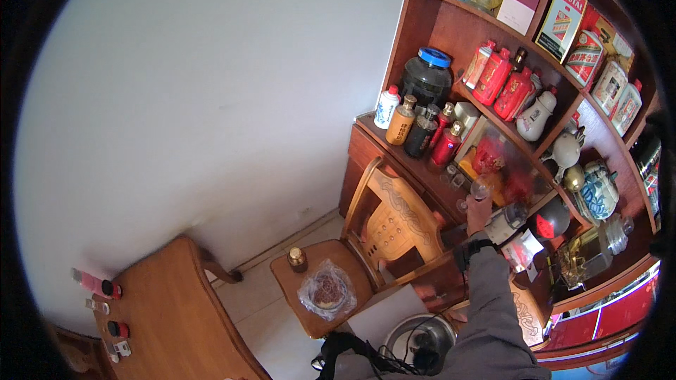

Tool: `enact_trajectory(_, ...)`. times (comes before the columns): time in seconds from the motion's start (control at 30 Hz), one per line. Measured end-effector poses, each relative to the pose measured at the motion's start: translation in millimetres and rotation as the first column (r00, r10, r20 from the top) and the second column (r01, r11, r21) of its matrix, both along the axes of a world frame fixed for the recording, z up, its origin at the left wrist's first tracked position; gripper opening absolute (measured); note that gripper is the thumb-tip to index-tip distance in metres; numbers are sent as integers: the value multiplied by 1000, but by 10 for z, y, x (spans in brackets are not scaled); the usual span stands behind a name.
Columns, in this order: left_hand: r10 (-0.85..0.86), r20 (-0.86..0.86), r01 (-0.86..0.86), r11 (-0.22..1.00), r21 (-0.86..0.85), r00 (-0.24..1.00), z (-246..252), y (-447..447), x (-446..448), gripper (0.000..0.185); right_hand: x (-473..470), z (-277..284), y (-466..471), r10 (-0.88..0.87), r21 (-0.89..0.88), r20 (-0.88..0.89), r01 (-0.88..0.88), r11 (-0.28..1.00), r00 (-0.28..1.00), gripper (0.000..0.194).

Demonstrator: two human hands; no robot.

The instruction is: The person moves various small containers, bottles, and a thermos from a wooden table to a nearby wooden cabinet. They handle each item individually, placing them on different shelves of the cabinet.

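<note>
My right hand (pixel 478 212) reaches to the dark wood cabinet, fingers closed around a clear stemmed glass (pixel 479 190). A black device (pixel 470 250) with a cable is strapped at that wrist. More small clear glasses (pixel 453 177) stand on the counter (pixel 385 145), left of the hand. A light-coloured object with a dark top (pixel 504 224) lies just right of the hand. My left hand is not in view. Beside the metal basin (pixel 391 335), a small skin-coloured patch (pixel 458 316) shows by my right sleeve; I cannot tell what it is.
Bottles (pixel 401 124) and a blue-lidded jar (pixel 426 79) crowd the counter's left end. Below stands a wooden chair (pixel 327 253) bearing a plastic-wrapped bowl (pixel 326 290) and a gold-capped jar (pixel 297 259). A wooden table (pixel 174 316) is at lower left. Cables hang over the basin.
</note>
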State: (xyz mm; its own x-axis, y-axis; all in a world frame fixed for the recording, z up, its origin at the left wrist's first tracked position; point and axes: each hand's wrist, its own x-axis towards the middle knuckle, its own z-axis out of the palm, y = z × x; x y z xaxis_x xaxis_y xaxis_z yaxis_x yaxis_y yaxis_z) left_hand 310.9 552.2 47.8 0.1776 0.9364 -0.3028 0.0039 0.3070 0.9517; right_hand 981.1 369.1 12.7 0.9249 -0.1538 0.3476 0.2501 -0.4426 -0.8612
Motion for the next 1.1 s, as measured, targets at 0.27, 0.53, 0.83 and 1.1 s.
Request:
enact_trajectory(0.27,-82,-51,81,997,-10,995,75,335,530,46,527,-351,-95,-109,-35,-112,105,994,988,53)
enact_trajectory(0.53,-189,-80,189,982,-7,979,211,564,983,34,664,-491,-51,-69,119,-110,82,989,992,47)
enact_trajectory(0.83,-317,13,314,945,89,948,-93,627,951,42,1047,-892,-259,-181,-117,-82,171,978,980,48)
enact_trajectory(1.1,-187,-46,183,980,-82,981,-22,451,932,64,1583,-1506,-917,241,285,-145,-193,939,960,42)
